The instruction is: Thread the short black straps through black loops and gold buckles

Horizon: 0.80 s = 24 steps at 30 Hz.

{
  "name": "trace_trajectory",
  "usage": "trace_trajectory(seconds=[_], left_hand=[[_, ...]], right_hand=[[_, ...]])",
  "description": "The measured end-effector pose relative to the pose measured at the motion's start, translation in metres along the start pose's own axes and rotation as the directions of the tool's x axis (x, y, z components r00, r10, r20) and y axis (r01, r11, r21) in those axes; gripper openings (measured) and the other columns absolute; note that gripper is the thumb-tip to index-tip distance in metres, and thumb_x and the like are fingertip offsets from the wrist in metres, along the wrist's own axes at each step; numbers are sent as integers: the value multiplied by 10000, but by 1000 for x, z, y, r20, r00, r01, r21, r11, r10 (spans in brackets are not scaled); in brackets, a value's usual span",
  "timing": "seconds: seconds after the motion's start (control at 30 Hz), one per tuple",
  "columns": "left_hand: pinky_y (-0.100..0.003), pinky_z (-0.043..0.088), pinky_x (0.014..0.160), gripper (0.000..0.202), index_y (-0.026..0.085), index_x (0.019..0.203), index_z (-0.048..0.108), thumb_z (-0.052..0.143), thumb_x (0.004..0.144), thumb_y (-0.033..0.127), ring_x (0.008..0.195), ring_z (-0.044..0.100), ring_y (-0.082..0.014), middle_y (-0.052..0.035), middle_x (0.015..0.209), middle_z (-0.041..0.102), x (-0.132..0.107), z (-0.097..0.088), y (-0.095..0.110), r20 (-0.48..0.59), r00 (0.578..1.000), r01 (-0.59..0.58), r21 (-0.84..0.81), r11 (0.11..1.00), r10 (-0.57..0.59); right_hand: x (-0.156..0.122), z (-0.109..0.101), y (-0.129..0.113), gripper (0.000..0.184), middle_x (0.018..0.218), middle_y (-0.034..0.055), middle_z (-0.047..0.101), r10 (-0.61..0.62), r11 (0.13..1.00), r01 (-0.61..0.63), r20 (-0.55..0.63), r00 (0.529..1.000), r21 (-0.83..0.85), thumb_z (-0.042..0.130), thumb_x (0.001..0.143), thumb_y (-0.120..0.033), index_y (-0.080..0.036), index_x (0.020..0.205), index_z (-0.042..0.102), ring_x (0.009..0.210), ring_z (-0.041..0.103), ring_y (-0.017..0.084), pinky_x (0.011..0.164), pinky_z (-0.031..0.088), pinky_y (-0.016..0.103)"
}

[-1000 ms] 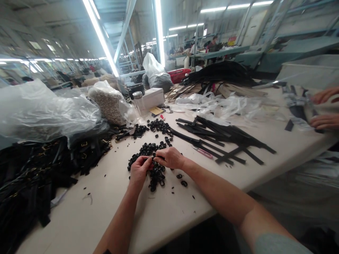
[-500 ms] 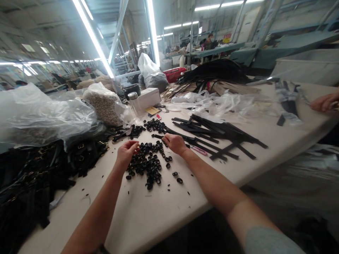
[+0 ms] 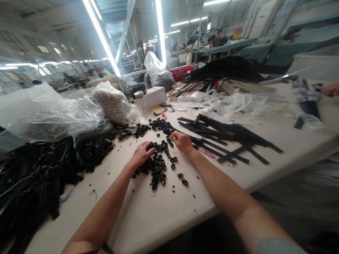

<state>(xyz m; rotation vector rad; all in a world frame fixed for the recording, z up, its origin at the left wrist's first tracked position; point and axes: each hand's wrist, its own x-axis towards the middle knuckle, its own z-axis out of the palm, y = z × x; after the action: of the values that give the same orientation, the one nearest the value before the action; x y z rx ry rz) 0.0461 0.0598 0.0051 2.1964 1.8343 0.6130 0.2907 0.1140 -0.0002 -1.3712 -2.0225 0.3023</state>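
My left hand (image 3: 141, 154) rests palm down on the left side of a heap of small black rings (image 3: 158, 165) on the white table (image 3: 164, 211), fingers curled into the pile; whether it grips a ring is hidden. My right hand (image 3: 180, 140) is at the far right edge of the heap, fingers pinched on the end of a thin black strap (image 3: 182, 135) that runs toward a bundle of black straps (image 3: 225, 135).
A second pile of black rings (image 3: 159, 124) lies farther back. A pink pen-like tool (image 3: 206, 152) sits right of my right hand. Black belts with buckles (image 3: 39, 173) fill the left. Plastic bags (image 3: 50, 113), a jar (image 3: 139, 100) and a white box (image 3: 156, 96) stand behind. Another person's hand (image 3: 331, 90) is at far right.
Both hands were joined over the heap a second ago, then parted. My left hand has settled onto the rings; my right hand has reached to the strap end.
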Motion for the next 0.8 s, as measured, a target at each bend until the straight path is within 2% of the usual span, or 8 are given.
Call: trace_trajectory(seconds=[0.1,0.17,0.3,0.43,0.53,0.67,0.8], left_hand=[[-416,387,1054,529,219,1287,572,568,848,514,1211,521,-267,-109,1323,564,-12,7,17,22,990,-138,16,990,138],[-411,392,1051,481,248,1258,596,589,846,497,1194,535,-255,-90,1294,589,-20,7,23,42,969,-245,-5,969,245],[-391,427,1014,335,262,1121,677,569,872,458,1130,580,-235,-67,1212,644,-33,-1,23,75,933,-346,-69,936,351],[-331,499,850,285,242,965,714,523,894,442,897,654,-201,-49,972,711,-38,-10,16,52,963,-257,-117,959,264],[-304,498,761,308,228,865,713,510,890,459,769,652,-187,-37,833,706,-35,-13,16,8,981,-193,-124,973,196],[-302,493,778,317,230,843,706,529,861,492,796,655,-198,-38,868,717,-24,-13,22,-69,987,-158,-176,972,148],[-326,496,828,331,233,857,710,544,833,518,835,658,-217,-45,886,724,-9,-8,29,-100,990,-120,-223,967,100]], right_hand=[[0,2,1,305,738,33,692,-1,999,2,-21,1000,37,429,943,-380,-196,828,643,680,610,155,629,360,254],[0,3,2,302,731,34,689,-9,998,11,-35,999,54,436,940,-381,-198,818,642,671,609,156,627,362,257],[1,0,5,300,736,34,688,-22,999,25,-71,997,35,434,943,-371,-196,821,645,674,600,153,627,351,256],[4,-12,11,333,812,59,695,-12,996,-5,-181,983,-91,400,956,-377,-177,843,641,723,598,153,634,326,254],[6,-22,17,366,811,64,689,32,985,-72,-247,969,-156,363,970,-379,-172,827,628,730,597,151,637,307,254],[6,-28,20,384,813,65,688,72,980,-116,-250,966,-164,338,980,-386,-174,830,621,743,603,151,640,294,254],[4,-26,18,414,824,67,689,88,979,-124,-215,973,-162,306,990,-397,-176,843,623,769,611,153,645,299,251]])
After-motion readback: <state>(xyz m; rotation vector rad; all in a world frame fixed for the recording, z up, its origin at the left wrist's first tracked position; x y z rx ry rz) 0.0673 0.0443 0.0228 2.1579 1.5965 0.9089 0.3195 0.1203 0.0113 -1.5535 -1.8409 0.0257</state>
